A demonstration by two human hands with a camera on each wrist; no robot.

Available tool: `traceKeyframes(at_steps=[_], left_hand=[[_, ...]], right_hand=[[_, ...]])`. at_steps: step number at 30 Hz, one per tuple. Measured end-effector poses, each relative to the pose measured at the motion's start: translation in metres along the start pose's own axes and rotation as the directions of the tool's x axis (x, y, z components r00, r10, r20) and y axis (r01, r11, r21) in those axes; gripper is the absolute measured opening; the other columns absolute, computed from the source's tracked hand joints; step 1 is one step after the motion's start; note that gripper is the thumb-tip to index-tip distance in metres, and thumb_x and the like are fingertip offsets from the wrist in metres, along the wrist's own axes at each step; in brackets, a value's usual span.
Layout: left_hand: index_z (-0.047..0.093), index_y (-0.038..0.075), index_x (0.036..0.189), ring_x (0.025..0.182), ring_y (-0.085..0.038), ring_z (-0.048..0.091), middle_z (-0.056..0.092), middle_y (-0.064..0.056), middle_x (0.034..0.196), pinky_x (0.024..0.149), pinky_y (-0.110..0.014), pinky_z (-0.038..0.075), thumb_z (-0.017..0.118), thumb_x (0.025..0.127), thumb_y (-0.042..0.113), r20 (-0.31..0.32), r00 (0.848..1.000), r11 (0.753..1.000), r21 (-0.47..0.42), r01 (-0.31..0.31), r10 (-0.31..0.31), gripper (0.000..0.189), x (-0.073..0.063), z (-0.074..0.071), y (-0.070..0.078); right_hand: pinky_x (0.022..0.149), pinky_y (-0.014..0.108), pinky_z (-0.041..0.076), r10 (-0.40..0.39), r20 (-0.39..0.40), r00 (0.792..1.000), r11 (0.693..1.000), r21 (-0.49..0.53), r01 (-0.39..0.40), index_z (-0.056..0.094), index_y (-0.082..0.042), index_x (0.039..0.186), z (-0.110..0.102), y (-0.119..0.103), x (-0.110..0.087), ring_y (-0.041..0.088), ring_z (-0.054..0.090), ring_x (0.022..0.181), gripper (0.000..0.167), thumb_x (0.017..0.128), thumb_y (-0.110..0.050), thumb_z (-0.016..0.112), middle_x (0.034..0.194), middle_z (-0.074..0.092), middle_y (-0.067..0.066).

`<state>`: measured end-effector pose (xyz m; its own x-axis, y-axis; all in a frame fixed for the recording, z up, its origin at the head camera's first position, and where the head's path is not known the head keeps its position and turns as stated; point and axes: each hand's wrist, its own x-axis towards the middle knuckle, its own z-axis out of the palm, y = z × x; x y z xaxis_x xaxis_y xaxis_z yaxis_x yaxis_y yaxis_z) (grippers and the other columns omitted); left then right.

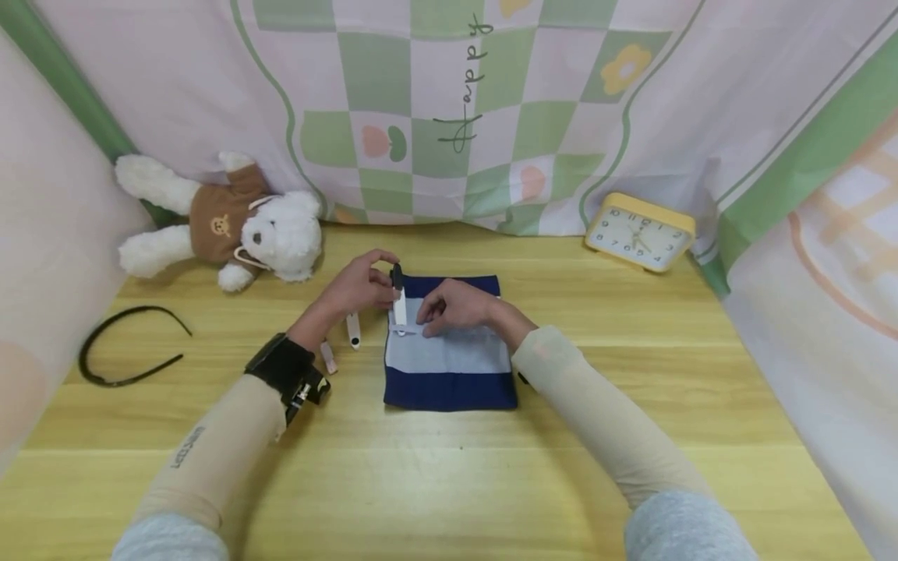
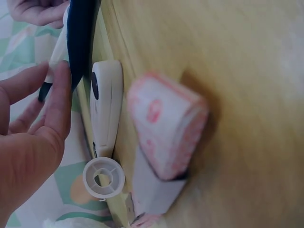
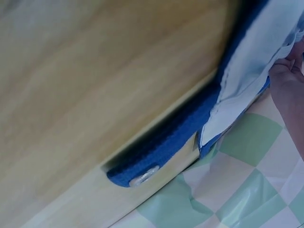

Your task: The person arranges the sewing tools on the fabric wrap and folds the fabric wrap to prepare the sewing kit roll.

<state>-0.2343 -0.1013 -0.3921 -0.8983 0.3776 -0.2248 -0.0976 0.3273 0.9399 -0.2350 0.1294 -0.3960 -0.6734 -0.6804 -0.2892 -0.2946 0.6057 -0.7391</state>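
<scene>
A blue fabric organiser (image 1: 449, 389) with a pale grey middle lies spread on the table. My left hand (image 1: 358, 284) pinches a slim white tool with a black end (image 1: 400, 308) over the organiser's left edge; its exact kind is unclear. In the left wrist view, thumb and fingers close round that tool's dark end. Across its lower end runs a pale elastic band (image 1: 405, 330). My right hand (image 1: 459, 304) has curled fingers and appears to pinch the band, though the fingertips are partly hidden in the right wrist view.
Left of the organiser lie a white device with a black button (image 2: 107, 104), a white ring (image 2: 104, 177) and a pink-and-white eraser (image 2: 164, 123) in a sleeve. Further out are a black headband (image 1: 87, 351), a plush bear (image 1: 220, 222) and a yellow clock (image 1: 640, 234). A snap tab (image 3: 156, 156) sticks out rightward.
</scene>
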Motion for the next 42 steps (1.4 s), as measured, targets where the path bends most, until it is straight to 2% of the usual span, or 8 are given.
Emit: traceKeyframes(at_steps=[4, 9, 15, 19, 29, 36, 42], left_hand=[[0.044, 0.003, 0.147, 0.094, -0.032, 0.066, 0.063, -0.022, 0.111, 0.083, -0.042, 0.056, 0.07, 0.094, 0.0, 0.026, 1.0, 0.997, 0.083, -0.008, 0.006, 0.059, -0.0001, -0.0018, -0.0016], [0.045, 0.003, 0.146, 0.096, -0.03, 0.066, 0.065, -0.021, 0.114, 0.08, -0.039, 0.053, 0.073, 0.093, 0.006, 0.087, 0.996, 0.98, 0.198, -0.029, 0.012, 0.061, 0.0004, -0.0034, -0.0037], [0.048, 0.001, 0.144, 0.104, -0.033, 0.063, 0.061, -0.02, 0.117, 0.081, -0.039, 0.052, 0.076, 0.091, 0.005, 0.157, 0.988, 0.972, 0.232, -0.028, -0.009, 0.06, 0.0017, -0.0021, -0.005], [0.049, -0.003, 0.141, 0.104, -0.034, 0.063, 0.058, -0.021, 0.115, 0.083, -0.039, 0.053, 0.077, 0.09, 0.004, 0.184, 0.983, 0.972, 0.23, -0.051, 0.008, 0.059, 0.0018, -0.0018, -0.006], [0.052, -0.005, 0.137, 0.107, -0.03, 0.059, 0.058, -0.019, 0.119, 0.088, -0.037, 0.051, 0.079, 0.089, 0.008, 0.201, 0.979, 0.944, 0.317, -0.094, 0.031, 0.057, 0.0002, -0.0017, -0.0069], [0.054, -0.004, 0.135, 0.106, -0.029, 0.057, 0.058, -0.017, 0.117, 0.089, -0.037, 0.05, 0.079, 0.089, 0.008, 0.197, 0.98, 0.94, 0.33, -0.088, 0.023, 0.054, -0.0012, -0.0002, -0.0059], [0.058, -0.004, 0.132, 0.106, -0.027, 0.058, 0.06, -0.015, 0.117, 0.091, -0.038, 0.049, 0.08, 0.089, 0.01, 0.206, 0.978, 0.925, 0.367, -0.097, 0.021, 0.05, -0.0011, 0.0002, -0.0069]], right_hand=[[0.077, 0.029, 0.053, -0.008, 0.002, 1.0, 1.0, -0.004, 0.008, 0.078, -0.006, 0.106, -0.0002, -0.0008, 0.0007, 0.015, 0.066, 0.086, 0.017, 0.09, -0.01, 0.079, 0.094, 0.074, 0.001], [0.077, 0.029, 0.053, -0.008, 0.006, 1.0, 1.0, -0.006, 0.008, 0.078, -0.005, 0.107, 0.0005, -0.0015, 0.0006, 0.014, 0.066, 0.085, 0.018, 0.09, -0.009, 0.078, 0.094, 0.074, 0.001], [0.078, 0.03, 0.053, -0.001, 0.005, 1.0, 1.0, -0.013, 0.001, 0.077, -0.005, 0.109, 0.0001, -0.0022, 0.0003, 0.015, 0.065, 0.086, 0.018, 0.091, -0.009, 0.077, 0.096, 0.074, 0.002], [0.078, 0.03, 0.053, 0.005, 0.006, 1.0, 1.0, -0.015, -0.005, 0.077, -0.006, 0.109, 0.0003, -0.0038, -0.0007, 0.015, 0.065, 0.087, 0.018, 0.091, -0.009, 0.078, 0.096, 0.074, 0.002], [0.079, 0.029, 0.052, 0.004, -0.001, 1.0, 1.0, -0.024, -0.004, 0.077, -0.006, 0.108, 0.0001, -0.0034, -0.0007, 0.014, 0.064, 0.087, 0.018, 0.09, -0.01, 0.078, 0.095, 0.073, 0.001], [0.078, 0.029, 0.052, 0.005, -0.003, 1.0, 1.0, -0.015, -0.005, 0.077, -0.005, 0.107, 0.0005, -0.0047, -0.0018, 0.015, 0.064, 0.087, 0.018, 0.09, -0.008, 0.078, 0.095, 0.073, 0.002], [0.078, 0.028, 0.052, -0.003, -0.002, 1.0, 1.0, -0.014, 0.003, 0.077, -0.005, 0.107, 0.0008, -0.0032, -0.0005, 0.014, 0.064, 0.087, 0.017, 0.09, -0.008, 0.078, 0.095, 0.073, 0.002]])
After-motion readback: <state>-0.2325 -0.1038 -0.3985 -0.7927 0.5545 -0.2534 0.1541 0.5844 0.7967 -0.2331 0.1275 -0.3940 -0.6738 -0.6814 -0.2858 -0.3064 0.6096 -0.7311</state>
